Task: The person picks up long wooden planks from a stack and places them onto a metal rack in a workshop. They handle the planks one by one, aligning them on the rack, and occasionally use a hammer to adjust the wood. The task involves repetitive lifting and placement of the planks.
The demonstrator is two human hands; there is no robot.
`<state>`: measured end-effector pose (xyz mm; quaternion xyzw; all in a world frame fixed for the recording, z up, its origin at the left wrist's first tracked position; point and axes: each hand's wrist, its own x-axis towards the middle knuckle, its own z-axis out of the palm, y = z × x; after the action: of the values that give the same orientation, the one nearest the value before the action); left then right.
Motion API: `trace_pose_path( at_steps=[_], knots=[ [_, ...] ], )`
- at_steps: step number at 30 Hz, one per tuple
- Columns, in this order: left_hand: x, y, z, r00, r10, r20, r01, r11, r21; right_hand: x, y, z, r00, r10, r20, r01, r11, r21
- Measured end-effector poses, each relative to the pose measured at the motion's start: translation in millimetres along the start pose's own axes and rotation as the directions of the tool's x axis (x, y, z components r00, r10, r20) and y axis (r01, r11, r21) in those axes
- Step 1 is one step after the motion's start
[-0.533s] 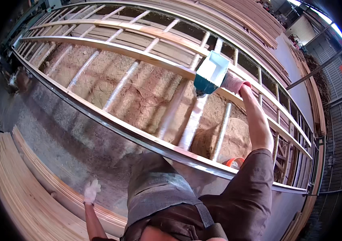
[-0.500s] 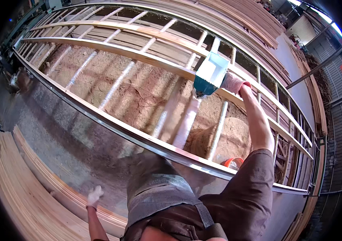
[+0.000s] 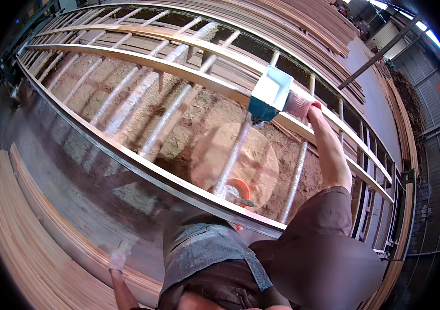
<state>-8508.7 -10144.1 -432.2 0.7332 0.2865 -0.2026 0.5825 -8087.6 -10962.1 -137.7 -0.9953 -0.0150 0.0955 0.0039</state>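
Observation:
My right hand (image 3: 297, 105), in a pale pinkish glove, grips the side of a teal box (image 3: 260, 107) with a whitish inside. The box sits at the nearer of two long wooden strips (image 3: 178, 71); how it meets the strip is hidden. Both strips lie across the bars of a long metal rack (image 3: 150, 191). At lower left my left hand (image 3: 120, 254), gloved in white, hangs over the floor beside a stack of long boards (image 3: 34, 222), its fingers blurred.
An orange bucket (image 3: 240, 185) with white content and a brush (image 3: 246, 202) stands below the rack, by a round pale patch (image 3: 259, 165). More long boards (image 3: 302, 26) lie beyond the rack. A slanting post (image 3: 375, 57) rises at far right.
The rack and bucket have shifted left in view as I moved right along the rack. The teal box, still in my right hand, has travelled right along the strip.

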Motion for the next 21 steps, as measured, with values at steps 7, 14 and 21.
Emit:
trace_pose_path(
  at_steps=[7, 14, 21],
  knots=[
    [-139, -101, 136, 0.993, -0.114, -0.035, 0.112, 0.993, -0.036, -130, 165, 28, 1.0, -0.026, 0.013, 0.027, 0.997, -0.07],
    [-425, -200, 332, 0.793, -0.594, -0.136, 0.545, 0.792, -0.275, -237, 336, 50, 0.998, -0.054, 0.04, 0.059, 0.988, -0.14],
    [-548, -226, 544, 0.714, -0.698, -0.059, 0.683, 0.712, -0.161, -328, 512, 82, 0.991, -0.056, 0.118, 0.081, 0.971, -0.225]
  ],
)
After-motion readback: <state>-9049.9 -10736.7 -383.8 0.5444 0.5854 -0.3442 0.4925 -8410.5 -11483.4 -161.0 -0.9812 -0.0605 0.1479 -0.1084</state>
